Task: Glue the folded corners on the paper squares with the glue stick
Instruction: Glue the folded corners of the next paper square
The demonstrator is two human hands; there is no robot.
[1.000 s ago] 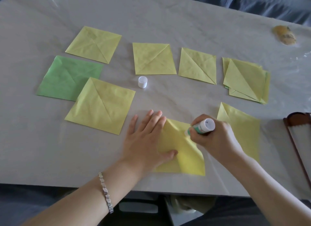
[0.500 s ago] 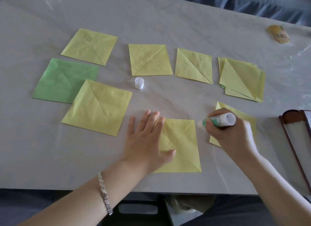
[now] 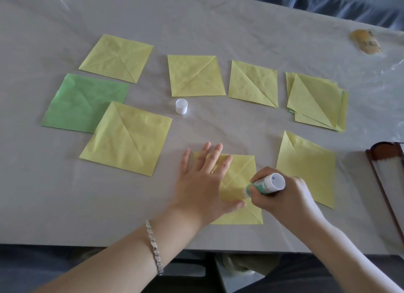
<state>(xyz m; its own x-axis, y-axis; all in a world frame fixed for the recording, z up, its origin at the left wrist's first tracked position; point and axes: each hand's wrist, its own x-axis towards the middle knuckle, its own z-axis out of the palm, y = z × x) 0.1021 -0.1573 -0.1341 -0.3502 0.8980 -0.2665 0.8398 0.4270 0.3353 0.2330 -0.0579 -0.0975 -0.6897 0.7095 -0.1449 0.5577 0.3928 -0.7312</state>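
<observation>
Two hands are working low in the frame. Left hand (image 3: 202, 181), fingers spread flat, is pressing the yellow square (image 3: 239, 194). Right hand (image 3: 284, 196) is gripping the glue stick (image 3: 265, 184), curled fingers around it, tip touching the paper.

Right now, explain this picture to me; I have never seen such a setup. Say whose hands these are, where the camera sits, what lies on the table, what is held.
No machine here: a person works with two bare hands. The one picture comes from a camera worn on the head, looking down at the table. The left hand lies flat on a yellow paper square. The right hand grips a glue stick, tip down at that square's folded flaps. Its white cap stands further back. Around lie more yellow squares, one green square, and a stack of squares at the right.
</observation>
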